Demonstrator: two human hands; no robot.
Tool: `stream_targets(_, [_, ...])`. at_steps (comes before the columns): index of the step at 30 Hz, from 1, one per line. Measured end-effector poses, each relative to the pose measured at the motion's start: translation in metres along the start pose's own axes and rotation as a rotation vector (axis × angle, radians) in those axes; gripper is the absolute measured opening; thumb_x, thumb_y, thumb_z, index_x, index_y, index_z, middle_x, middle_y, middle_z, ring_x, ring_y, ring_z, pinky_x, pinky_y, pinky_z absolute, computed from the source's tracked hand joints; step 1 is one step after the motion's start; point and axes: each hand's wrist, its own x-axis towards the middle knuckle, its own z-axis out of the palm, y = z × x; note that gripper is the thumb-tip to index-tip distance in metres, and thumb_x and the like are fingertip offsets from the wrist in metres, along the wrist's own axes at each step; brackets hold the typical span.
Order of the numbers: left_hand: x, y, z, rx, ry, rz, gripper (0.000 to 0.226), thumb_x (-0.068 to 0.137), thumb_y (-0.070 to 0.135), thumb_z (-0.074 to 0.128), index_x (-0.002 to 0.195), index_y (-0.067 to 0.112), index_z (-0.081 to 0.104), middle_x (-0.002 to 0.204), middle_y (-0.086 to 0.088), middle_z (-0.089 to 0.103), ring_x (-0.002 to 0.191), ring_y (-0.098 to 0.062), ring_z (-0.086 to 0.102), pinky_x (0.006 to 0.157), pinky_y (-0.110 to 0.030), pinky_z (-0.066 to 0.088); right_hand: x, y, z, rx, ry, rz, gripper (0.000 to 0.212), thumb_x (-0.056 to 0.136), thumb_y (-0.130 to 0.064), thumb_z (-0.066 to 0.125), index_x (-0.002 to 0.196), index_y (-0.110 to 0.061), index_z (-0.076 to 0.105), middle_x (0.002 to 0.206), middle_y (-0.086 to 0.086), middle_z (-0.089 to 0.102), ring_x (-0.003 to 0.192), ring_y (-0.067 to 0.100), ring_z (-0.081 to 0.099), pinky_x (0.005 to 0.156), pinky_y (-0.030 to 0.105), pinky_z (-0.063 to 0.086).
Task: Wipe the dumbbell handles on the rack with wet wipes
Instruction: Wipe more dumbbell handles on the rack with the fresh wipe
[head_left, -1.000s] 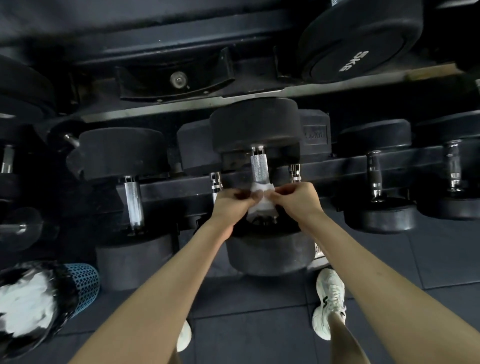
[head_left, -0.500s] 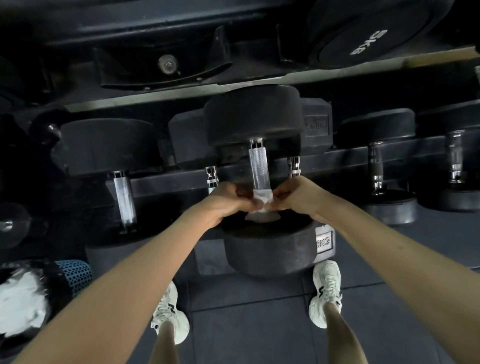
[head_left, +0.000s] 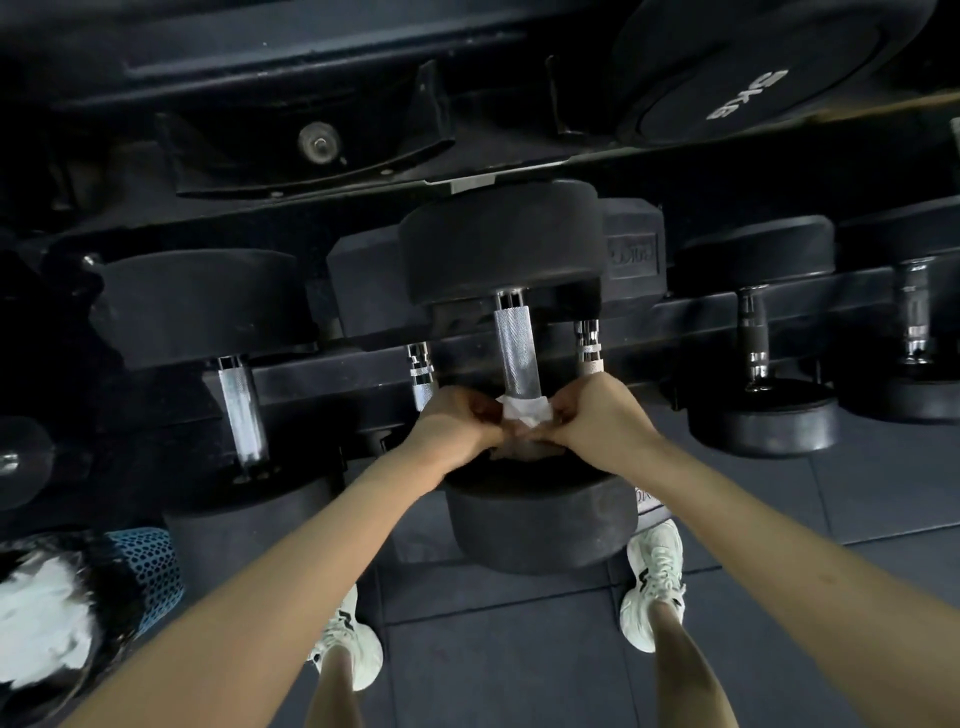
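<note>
Long rack (head_left: 322, 374), rows of weights, and the work is on the centre dumbbell (head_left: 501, 244). Left hand (head_left: 457, 421) and right hand (head_left: 597, 415) curl in, each pinching the wet wipe (head_left: 524, 408) wrapped round the near end of its handle (head_left: 517, 353). Upper knurling uncovered; neighbouring handles, can't tell if wiped. Likely plenty left.

There are two hands: a left hand (head_left: 457, 421) and a right hand (head_left: 597, 415). There is one white wipe (head_left: 524, 408). I count six shiny handles (head_left: 517, 353) on the rack (head_left: 322, 374), two shoes (head_left: 654, 577) and one blue bin (head_left: 150, 566).
</note>
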Motion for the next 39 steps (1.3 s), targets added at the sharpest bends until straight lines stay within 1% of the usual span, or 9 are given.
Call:
stream_targets(4, [-0.002, -0.001, 0.005, 0.014, 0.035, 0.040, 0.019, 0.074, 0.028, 0.078, 0.074, 0.011, 0.070, 0.059, 0.003, 0.058, 0.050, 0.000, 0.050, 0.047, -0.008, 0.034, 0.001, -0.002, -0.001, -0.034, 0.001, -0.013, 0.046, 0.074, -0.019, 0.076, 0.043, -0.017, 0.042, 0.046, -0.003, 0.039, 0.045, 0.008, 0.032, 0.046, 0.020, 0.028])
stream_targets(9, [-0.002, 0.000, 0.004, -0.164, -0.038, -0.017, 0.014, 0.072, 0.020, 0.079, 0.084, 0.016, 0.072, 0.086, -0.006, 0.072, 0.084, -0.020, 0.067, 0.081, -0.030, 0.051, 0.009, 0.007, -0.007, 0.340, -0.209, 0.053, 0.016, 0.072, -0.009, 0.080, 0.064, -0.005, 0.066, 0.055, -0.006, 0.056, 0.054, 0.003, 0.049, 0.053, 0.016, 0.040])
stream_targets(14, [-0.004, 0.007, 0.004, -0.511, 0.073, 0.036, 0.015, 0.074, 0.011, 0.076, 0.089, 0.013, 0.073, 0.075, 0.007, 0.072, 0.073, -0.005, 0.067, 0.070, -0.014, 0.050, 0.015, -0.004, -0.005, 0.704, 0.088, 0.135, 0.017, 0.071, -0.001, 0.078, 0.086, -0.002, 0.071, 0.074, 0.001, 0.069, 0.066, 0.008, 0.062, 0.063, 0.016, 0.051])
stream_targets(20, [0.015, 0.036, -0.002, -0.747, 0.309, -0.048, 0.033, 0.076, 0.021, 0.075, 0.105, 0.006, 0.069, 0.105, -0.008, 0.071, 0.101, -0.021, 0.066, 0.097, -0.033, 0.048, 0.040, -0.039, -0.012, 0.914, 0.267, 0.157, 0.010, 0.074, 0.001, 0.076, 0.080, -0.003, 0.069, 0.078, 0.007, 0.070, 0.071, 0.017, 0.067, 0.072, 0.029, 0.056])
stream_targets(22, [0.015, 0.040, -0.003, -0.805, 0.318, -0.038, 0.034, 0.078, 0.017, 0.073, 0.108, 0.002, 0.067, 0.105, -0.009, 0.071, 0.097, -0.017, 0.067, 0.094, -0.029, 0.050, 0.041, -0.041, -0.008, 0.915, 0.292, 0.178, 0.012, 0.075, -0.005, 0.076, 0.084, -0.007, 0.070, 0.082, 0.005, 0.072, 0.079, 0.019, 0.069, 0.078, 0.031, 0.057])
stream_targets(26, [0.004, 0.041, 0.008, -0.802, 0.433, -0.022, 0.023, 0.079, 0.007, 0.072, 0.097, -0.006, 0.065, 0.083, -0.006, 0.066, 0.069, -0.006, 0.063, 0.067, -0.010, 0.050, 0.028, -0.043, 0.002, 0.916, 0.359, 0.210, 0.012, 0.079, -0.005, 0.073, 0.085, -0.011, 0.064, 0.075, -0.004, 0.065, 0.068, 0.008, 0.062, 0.063, 0.014, 0.053])
stream_targets(30, [0.007, 0.052, 0.006, -0.900, 0.483, -0.097, 0.023, 0.078, 0.011, 0.074, 0.095, -0.003, 0.066, 0.087, -0.008, 0.069, 0.079, -0.016, 0.064, 0.069, -0.014, 0.052, 0.033, -0.058, -0.005, 0.917, 0.368, 0.241, 0.006, 0.080, -0.006, 0.072, 0.085, -0.003, 0.070, 0.074, 0.002, 0.068, 0.064, 0.011, 0.063, 0.066, 0.023, 0.055])
stream_targets(33, [0.014, 0.062, -0.002, -0.884, 0.454, -0.124, 0.011, 0.079, 0.016, 0.073, 0.082, 0.008, 0.066, 0.082, -0.003, 0.069, 0.079, -0.017, 0.065, 0.078, -0.025, 0.053, 0.039, -0.064, -0.011, 0.991, 0.365, 0.240, 0.009, 0.080, -0.005, 0.072, 0.075, -0.008, 0.065, 0.063, -0.005, 0.062, 0.053, 0.002, 0.058, 0.056, 0.013, 0.050])
stream_targets(39, [-0.004, 0.039, 0.008, -0.801, 0.387, 0.002, 0.006, 0.081, 0.007, 0.070, 0.085, 0.005, 0.067, 0.079, 0.001, 0.068, 0.066, 0.001, 0.064, 0.065, -0.010, 0.050, 0.019, -0.039, 0.005, 0.949, 0.319, 0.262, 0.019, 0.081, -0.011, 0.073, 0.096, -0.002, 0.066, 0.080, 0.001, 0.069, 0.062, 0.001, 0.064, 0.055, 0.009, 0.050])
